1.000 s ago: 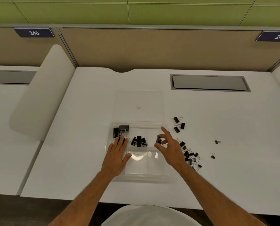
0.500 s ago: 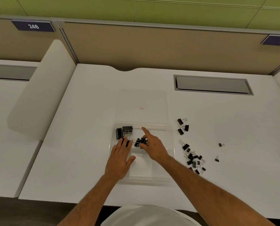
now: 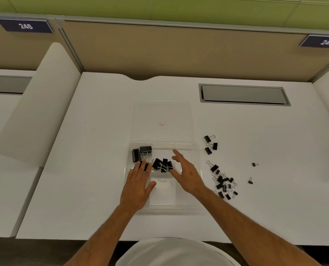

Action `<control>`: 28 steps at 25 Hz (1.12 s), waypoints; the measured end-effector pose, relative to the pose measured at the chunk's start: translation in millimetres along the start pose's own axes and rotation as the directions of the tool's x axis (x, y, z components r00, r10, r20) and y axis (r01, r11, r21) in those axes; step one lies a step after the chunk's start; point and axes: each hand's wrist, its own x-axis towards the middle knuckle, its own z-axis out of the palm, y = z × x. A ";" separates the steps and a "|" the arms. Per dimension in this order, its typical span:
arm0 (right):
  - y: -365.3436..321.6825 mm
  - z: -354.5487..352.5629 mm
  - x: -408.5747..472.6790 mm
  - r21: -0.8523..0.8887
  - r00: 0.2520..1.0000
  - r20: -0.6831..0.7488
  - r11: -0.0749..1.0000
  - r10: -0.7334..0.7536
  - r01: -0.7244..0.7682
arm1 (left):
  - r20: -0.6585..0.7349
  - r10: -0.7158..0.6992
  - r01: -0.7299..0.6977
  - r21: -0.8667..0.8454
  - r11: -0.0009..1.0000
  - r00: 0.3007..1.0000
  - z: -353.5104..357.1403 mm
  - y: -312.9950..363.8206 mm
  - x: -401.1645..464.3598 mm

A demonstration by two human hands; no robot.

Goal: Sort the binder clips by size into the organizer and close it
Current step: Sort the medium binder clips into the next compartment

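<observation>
Both hands were empty, fingers spread. Your left hand [image 3: 137, 186] pressed flat on the organizer [image 3: 196, 148] to steady it; your right hand [image 3: 186, 174] hovered over the medium clips [image 3: 162, 165], likely mid-sort.

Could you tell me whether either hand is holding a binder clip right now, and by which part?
Neither. The right hand hovers open over the organizer; the left hand lies flat on it, gripping nothing.
</observation>
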 end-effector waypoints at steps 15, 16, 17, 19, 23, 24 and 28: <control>98.4 -84.5 -103.8 0.080 0.959 -0.216 0.982 0.186 -0.173 | -0.175 0.044 -0.086 -0.242 0.967 0.984 -1.9 87.8 3.3; 103.4 -91.2 -106.5 0.087 0.958 -0.220 0.982 0.185 -0.170 | -0.179 0.038 -0.085 -0.262 0.961 0.983 -0.6 100.8 3.7; 107.8 -98.6 -109.2 0.090 0.957 -0.223 0.982 0.185 -0.168 | -0.177 0.031 -0.081 -0.281 0.956 0.984 0.7 113.9 4.2; 115.3 -114.2 -112.2 0.083 0.956 -0.223 0.981 0.188 -0.174 | -0.179 0.033 -0.085 -0.293 0.952 0.983 3.5 137.7 7.6; 137.5 -133.7 -108.7 0.047 0.963 -0.214 0.987 0.163 -0.157 | -0.207 0.056 -0.115 -0.287 0.951 0.977 9.7 172.3 19.1; 143.0 -136.4 -106.9 0.034 0.965 -0.212 0.988 0.156 -0.152 | -0.207 0.061 -0.118 -0.276 0.954 0.976 10.6 179.4 21.8; 152.8 -141.4 -101.4 0.068 0.960 -0.196 0.980 0.199 -0.189 | -0.183 0.074 -0.117 -0.237 0.965 0.980 12.2 195.6 38.8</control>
